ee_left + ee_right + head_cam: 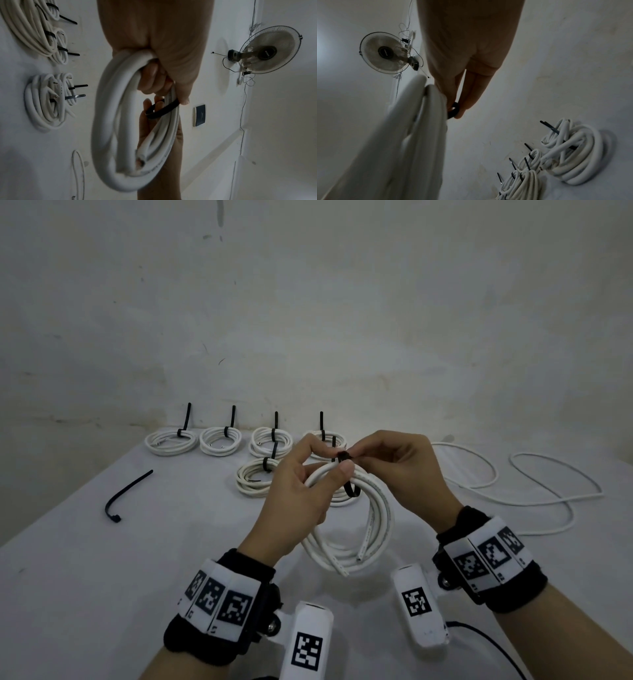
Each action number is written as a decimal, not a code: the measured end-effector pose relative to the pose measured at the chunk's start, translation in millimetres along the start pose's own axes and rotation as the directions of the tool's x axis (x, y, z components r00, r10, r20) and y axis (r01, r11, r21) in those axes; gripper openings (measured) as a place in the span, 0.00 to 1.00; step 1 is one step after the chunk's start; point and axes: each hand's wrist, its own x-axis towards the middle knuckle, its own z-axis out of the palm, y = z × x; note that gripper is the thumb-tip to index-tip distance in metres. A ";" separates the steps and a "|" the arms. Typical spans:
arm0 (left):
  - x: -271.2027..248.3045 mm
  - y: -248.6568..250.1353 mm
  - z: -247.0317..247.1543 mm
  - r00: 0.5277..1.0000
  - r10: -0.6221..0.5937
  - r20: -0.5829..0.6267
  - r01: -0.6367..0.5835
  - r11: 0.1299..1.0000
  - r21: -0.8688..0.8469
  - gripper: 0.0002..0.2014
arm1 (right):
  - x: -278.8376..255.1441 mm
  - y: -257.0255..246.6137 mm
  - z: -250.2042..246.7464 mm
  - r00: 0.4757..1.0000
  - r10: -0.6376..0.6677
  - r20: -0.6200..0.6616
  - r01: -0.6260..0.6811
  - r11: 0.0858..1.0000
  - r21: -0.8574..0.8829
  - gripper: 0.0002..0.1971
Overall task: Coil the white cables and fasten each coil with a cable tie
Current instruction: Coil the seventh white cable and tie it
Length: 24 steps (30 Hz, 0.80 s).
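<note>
My left hand [301,487] grips a white cable coil [371,529] held above the table, thumb pressed on its top. A black cable tie [351,486] loops loosely around the coil's strands. My right hand [394,463] pinches the tie's ends [343,456] just above the coil. In the left wrist view the coil [109,135] hangs from my curled fingers [150,81] with the tie [163,109] around it. In the right wrist view my fingertips [462,108] pinch the tie [453,111] beside the blurred coil [412,142].
Several tied coils [171,441] with upright tie tails line the far edge of the white table [102,577]. A spare black tie [123,498] lies at the left. A loose uncoiled white cable [548,487] sprawls at the right. A wall fan [267,50] hangs behind.
</note>
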 end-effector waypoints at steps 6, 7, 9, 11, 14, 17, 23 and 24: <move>-0.3 -0.2 2.7 1.000 -0.012 0.002 0.012 1.000 0.016 0.10 | 0.4 -7.9 -4.9 0.997 0.040 0.065 -0.039 0.999 -0.022 0.10; -0.5 -0.6 2.7 1.000 -0.013 -0.002 0.013 1.000 0.019 0.10 | 1.1 -11.1 -7.1 0.994 0.058 0.095 -0.055 0.998 -0.036 0.09; -0.5 -0.7 1.6 1.000 -0.012 -0.003 0.013 0.999 0.042 0.10 | 3.2 -16.8 -9.1 0.986 0.047 0.159 -0.025 0.990 -0.139 0.09; -1.9 -0.3 0.7 1.000 -0.019 0.013 0.018 0.998 0.067 0.12 | 4.3 -21.0 -8.2 0.978 0.020 0.207 0.038 0.962 -0.272 0.04; -3.2 0.3 0.4 0.999 -0.038 0.024 0.036 0.996 0.080 0.14 | 6.7 -23.9 -9.2 0.973 -0.050 0.227 0.131 0.925 -0.357 0.03; -2.5 0.5 0.8 0.999 -0.035 0.021 0.033 0.995 0.097 0.13 | 5.9 -24.6 -6.0 0.946 -0.179 0.272 0.295 0.826 -0.480 0.03; 0.2 -1.9 0.1 0.995 -0.050 0.081 0.042 0.994 0.100 0.10 | 17.7 -36.2 -11.7 0.967 -0.253 0.021 0.224 0.809 -0.543 0.05; 0.3 -2.6 -0.2 0.996 -0.047 0.082 0.038 0.994 0.104 0.10 | 19.7 -36.8 -12.4 0.973 -0.230 -0.012 0.188 0.825 -0.533 0.07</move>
